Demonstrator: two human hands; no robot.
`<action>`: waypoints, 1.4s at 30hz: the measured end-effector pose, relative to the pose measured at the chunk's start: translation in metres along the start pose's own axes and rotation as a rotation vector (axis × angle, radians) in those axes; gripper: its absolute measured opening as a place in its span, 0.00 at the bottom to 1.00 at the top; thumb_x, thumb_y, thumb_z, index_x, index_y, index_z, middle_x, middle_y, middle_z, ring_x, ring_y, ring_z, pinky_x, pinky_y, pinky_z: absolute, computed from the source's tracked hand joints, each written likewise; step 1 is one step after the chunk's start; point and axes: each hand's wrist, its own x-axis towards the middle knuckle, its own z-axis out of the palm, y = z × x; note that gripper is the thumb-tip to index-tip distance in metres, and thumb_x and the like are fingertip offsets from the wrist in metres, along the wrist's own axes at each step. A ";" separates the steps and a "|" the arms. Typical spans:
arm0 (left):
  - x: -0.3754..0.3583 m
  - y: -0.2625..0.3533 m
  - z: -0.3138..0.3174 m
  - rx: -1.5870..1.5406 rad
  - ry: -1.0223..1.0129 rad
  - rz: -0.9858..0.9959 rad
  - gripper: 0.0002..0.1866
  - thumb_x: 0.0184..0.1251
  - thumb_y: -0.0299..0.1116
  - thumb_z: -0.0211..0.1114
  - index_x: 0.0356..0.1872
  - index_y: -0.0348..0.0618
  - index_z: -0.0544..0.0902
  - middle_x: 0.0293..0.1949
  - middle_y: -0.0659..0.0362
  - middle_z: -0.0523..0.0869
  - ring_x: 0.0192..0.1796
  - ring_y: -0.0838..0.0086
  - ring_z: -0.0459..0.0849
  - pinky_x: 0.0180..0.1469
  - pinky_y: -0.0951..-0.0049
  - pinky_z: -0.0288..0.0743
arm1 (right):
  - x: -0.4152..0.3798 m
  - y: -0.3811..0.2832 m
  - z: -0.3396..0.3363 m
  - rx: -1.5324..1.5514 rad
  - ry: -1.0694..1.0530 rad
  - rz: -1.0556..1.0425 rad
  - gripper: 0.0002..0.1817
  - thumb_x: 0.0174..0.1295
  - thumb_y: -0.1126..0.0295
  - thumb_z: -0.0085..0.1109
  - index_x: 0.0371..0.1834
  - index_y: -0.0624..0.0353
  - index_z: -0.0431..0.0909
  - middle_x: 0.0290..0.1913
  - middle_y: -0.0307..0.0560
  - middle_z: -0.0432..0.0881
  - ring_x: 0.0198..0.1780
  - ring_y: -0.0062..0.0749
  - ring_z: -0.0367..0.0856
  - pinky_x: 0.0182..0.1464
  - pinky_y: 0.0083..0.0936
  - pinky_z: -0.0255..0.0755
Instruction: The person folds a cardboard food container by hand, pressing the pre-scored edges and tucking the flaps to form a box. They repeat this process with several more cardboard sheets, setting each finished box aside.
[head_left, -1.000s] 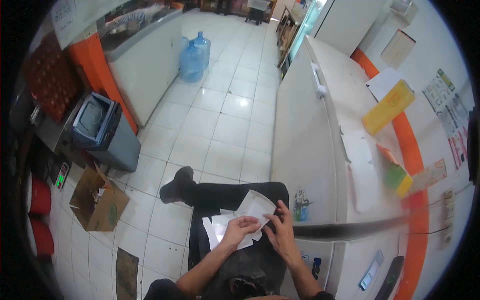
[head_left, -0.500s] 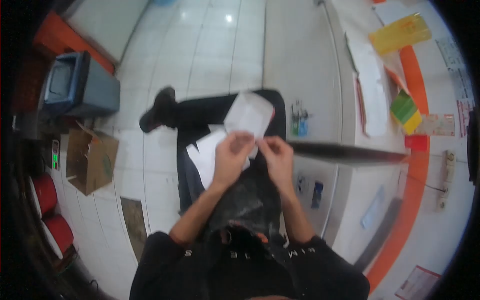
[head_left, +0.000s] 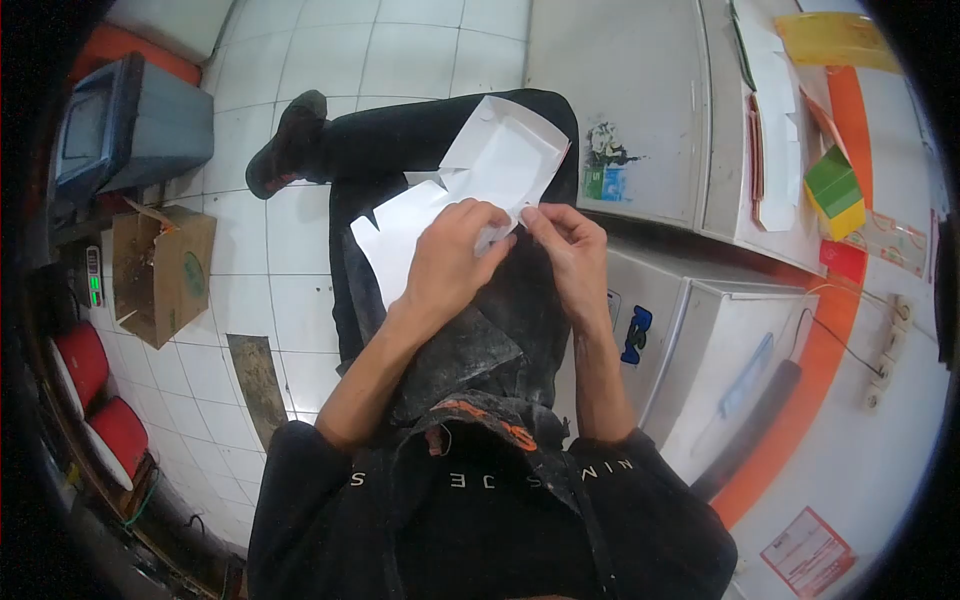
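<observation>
A white cardboard box [head_left: 505, 150], partly folded, rests on my lap. Its far section has raised walls, while a flat panel [head_left: 390, 235] with cut notches spreads out to the left over my thigh. My left hand [head_left: 455, 255] is curled over the near edge of the box, thumb and fingers closed on the card. At the near right corner, my right hand [head_left: 568, 240] pinches a small flap between thumb and forefinger. Part of the near wall is hidden behind my fingers.
A grey bin [head_left: 150, 125] and an open brown carton [head_left: 165, 270] stand on the tiled floor at left, near red-and-white round objects [head_left: 115, 440]. White cabinets [head_left: 630, 110] line the right side. Flat white cartons [head_left: 772, 150] lie on top.
The view has shifted, bringing the box and hands higher in the picture. The box has turned and tilted, showing its inside and raised walls more clearly. Both hands still hold its near edge.
</observation>
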 end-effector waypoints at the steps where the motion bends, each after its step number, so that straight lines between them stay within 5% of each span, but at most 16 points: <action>1: 0.000 -0.001 0.000 -0.003 -0.003 -0.002 0.19 0.62 0.30 0.78 0.52 0.34 0.84 0.49 0.52 0.90 0.52 0.66 0.89 0.55 0.64 0.80 | 0.001 0.002 -0.001 -0.002 0.002 0.004 0.14 0.70 0.65 0.71 0.46 0.67 0.88 0.39 0.39 0.88 0.42 0.15 0.81 0.46 0.15 0.73; 3: -0.001 0.000 -0.003 -0.305 -0.023 -0.246 0.13 0.67 0.31 0.75 0.48 0.34 0.88 0.41 0.56 0.92 0.41 0.71 0.90 0.47 0.68 0.82 | 0.002 0.006 -0.004 -0.016 0.010 -0.013 0.14 0.70 0.65 0.71 0.47 0.67 0.87 0.39 0.38 0.88 0.41 0.15 0.80 0.45 0.16 0.73; 6: 0.002 -0.013 -0.010 -0.409 -0.044 -0.339 0.13 0.72 0.32 0.72 0.49 0.33 0.89 0.39 0.56 0.93 0.38 0.77 0.90 0.44 0.74 0.83 | 0.002 0.008 -0.003 -0.068 0.017 -0.037 0.12 0.70 0.66 0.72 0.45 0.65 0.87 0.36 0.35 0.86 0.38 0.15 0.78 0.42 0.17 0.72; 13: 0.003 -0.041 -0.016 -0.725 -0.105 -0.459 0.13 0.73 0.31 0.71 0.50 0.31 0.88 0.41 0.53 0.92 0.42 0.77 0.90 0.48 0.78 0.86 | -0.001 0.004 0.012 -0.350 -0.021 -0.221 0.09 0.67 0.69 0.72 0.40 0.64 0.86 0.34 0.40 0.84 0.34 0.21 0.79 0.38 0.22 0.73; 16: 0.001 -0.036 -0.022 -0.688 -0.115 -0.447 0.13 0.73 0.31 0.71 0.50 0.31 0.88 0.42 0.52 0.92 0.43 0.76 0.91 0.47 0.79 0.86 | 0.001 0.002 0.018 -0.506 -0.097 -0.406 0.08 0.64 0.71 0.72 0.39 0.64 0.85 0.36 0.47 0.84 0.35 0.34 0.83 0.38 0.28 0.77; 22: -0.003 -0.042 -0.029 -0.860 -0.109 -0.502 0.12 0.73 0.25 0.69 0.51 0.26 0.88 0.43 0.49 0.91 0.46 0.71 0.91 0.52 0.76 0.86 | 0.006 0.011 0.026 -0.666 -0.112 -0.528 0.08 0.64 0.71 0.72 0.36 0.65 0.84 0.34 0.48 0.83 0.36 0.35 0.84 0.37 0.31 0.77; 31: -0.011 -0.052 -0.011 -0.882 -0.067 -0.538 0.13 0.73 0.24 0.68 0.51 0.23 0.87 0.44 0.46 0.91 0.45 0.69 0.92 0.52 0.74 0.88 | 0.000 0.025 0.035 -0.478 -0.025 -0.288 0.10 0.62 0.71 0.73 0.36 0.68 0.83 0.33 0.49 0.83 0.31 0.32 0.86 0.36 0.28 0.80; 42: -0.009 -0.048 -0.006 -0.840 -0.039 -0.557 0.13 0.73 0.24 0.67 0.51 0.23 0.87 0.44 0.46 0.91 0.45 0.68 0.92 0.52 0.74 0.88 | 0.000 0.033 0.031 -0.502 -0.063 -0.335 0.10 0.63 0.74 0.72 0.35 0.69 0.80 0.36 0.50 0.82 0.34 0.34 0.87 0.38 0.28 0.81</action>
